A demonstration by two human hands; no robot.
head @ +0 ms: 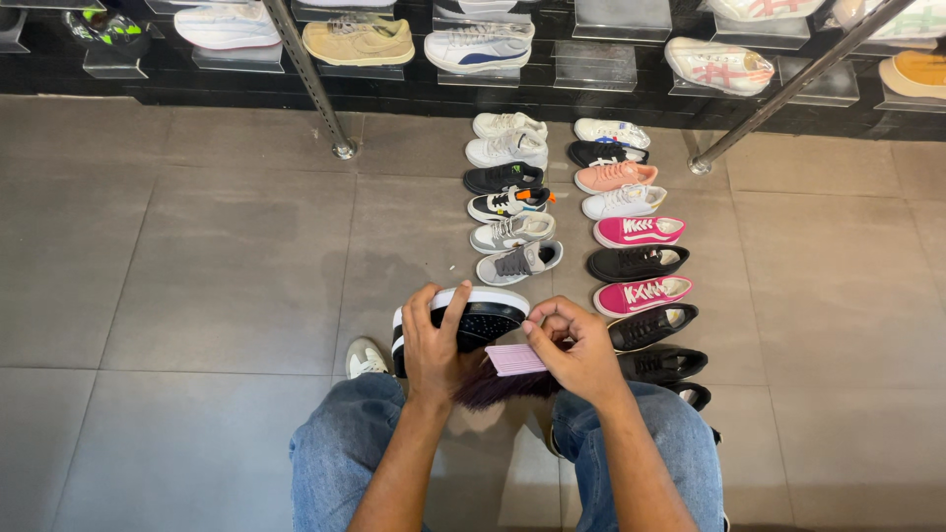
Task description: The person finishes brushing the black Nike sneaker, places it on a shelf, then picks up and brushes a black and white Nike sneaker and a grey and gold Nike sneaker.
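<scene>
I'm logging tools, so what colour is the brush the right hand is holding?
The brush has a pink back and dark purple bristles, seen in the head view.

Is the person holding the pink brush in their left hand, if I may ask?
No, the right hand grips the pink brush, while the left hand holds the black shoe with the white sole.

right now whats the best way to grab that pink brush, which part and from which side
Take the pink brush by its flat pink back, from above and the right, as the right hand does now. The dark bristles hang below toward the jeans, so the back is the only firm, bare part. The left hand holds the black shoe on that side.
</scene>
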